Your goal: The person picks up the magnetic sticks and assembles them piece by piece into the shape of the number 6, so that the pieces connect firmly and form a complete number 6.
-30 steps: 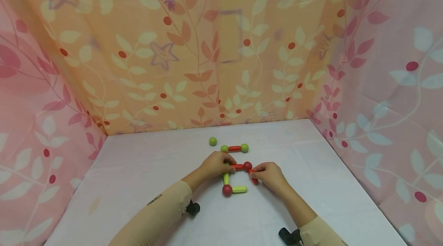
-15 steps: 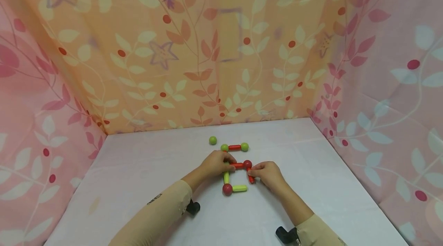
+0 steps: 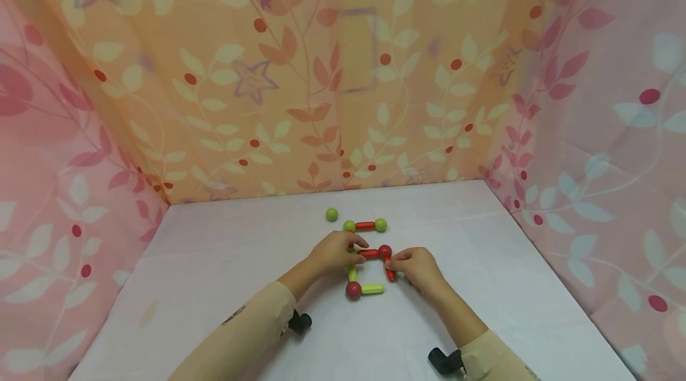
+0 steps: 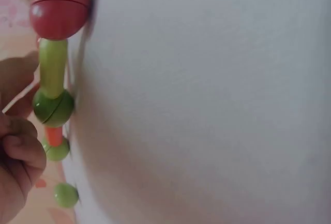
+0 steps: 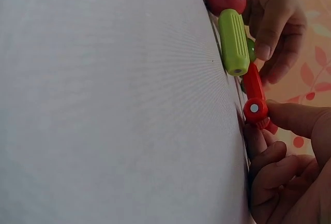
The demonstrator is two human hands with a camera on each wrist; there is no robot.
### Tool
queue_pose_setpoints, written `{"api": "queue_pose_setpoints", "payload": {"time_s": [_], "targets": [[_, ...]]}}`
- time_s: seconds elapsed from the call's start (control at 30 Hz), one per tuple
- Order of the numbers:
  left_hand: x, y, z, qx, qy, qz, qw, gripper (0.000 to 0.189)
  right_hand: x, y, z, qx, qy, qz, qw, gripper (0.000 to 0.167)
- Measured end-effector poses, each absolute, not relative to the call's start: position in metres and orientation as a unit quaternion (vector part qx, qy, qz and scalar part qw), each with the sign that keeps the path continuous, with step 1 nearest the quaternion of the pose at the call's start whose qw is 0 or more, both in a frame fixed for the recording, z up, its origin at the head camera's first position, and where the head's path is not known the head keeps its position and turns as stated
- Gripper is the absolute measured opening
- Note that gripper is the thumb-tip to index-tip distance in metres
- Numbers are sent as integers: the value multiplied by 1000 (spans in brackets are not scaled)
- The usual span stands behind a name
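Observation:
My left hand (image 3: 334, 252) has thumb and fingers around the left end of a red magnetic stick (image 3: 368, 254), beside a green ball (image 5: 252, 49) largely hidden by that hand. The stick's right end meets a red ball (image 3: 384, 251). My right hand (image 3: 418, 268) pinches a second red magnetic stick (image 3: 390, 272) between thumb and fingers, its upper end at the red ball. In the right wrist view, its pale round end faces the camera. A yellow-green stick (image 4: 53, 69) runs from the green ball to another red ball (image 3: 353, 290), which carries a ribbed yellow-green stick (image 3: 373, 289).
Behind my left hand, a red stick (image 3: 365, 226) joins two green balls, the left one (image 3: 349, 225) and the right one (image 3: 380, 224). A loose green ball (image 3: 331, 214) lies farther back. Patterned cloth (image 3: 332, 71) walls the white table (image 3: 230, 232).
The red stick in my right hand has swung leftward at its lower end and come in line under the red ball. My left hand stays in place, its index finger slightly lifted.

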State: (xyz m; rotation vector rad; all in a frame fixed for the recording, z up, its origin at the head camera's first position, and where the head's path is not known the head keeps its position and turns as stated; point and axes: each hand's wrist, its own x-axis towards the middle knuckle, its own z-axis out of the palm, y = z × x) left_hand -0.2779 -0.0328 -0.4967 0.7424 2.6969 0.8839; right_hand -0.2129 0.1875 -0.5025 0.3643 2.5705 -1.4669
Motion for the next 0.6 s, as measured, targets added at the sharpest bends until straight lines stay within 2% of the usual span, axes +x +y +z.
{"api": "queue_pose_setpoints", "payload": {"time_s": [0.13, 0.6], "targets": [[-268, -37, -490, 246, 918, 299, 88, 26, -212, 188, -502, 123, 860, -487, 85, 24], [-209, -32, -488, 279, 920, 258, 101, 33, -210, 189, -501, 124, 865, -478, 95, 23]]}}
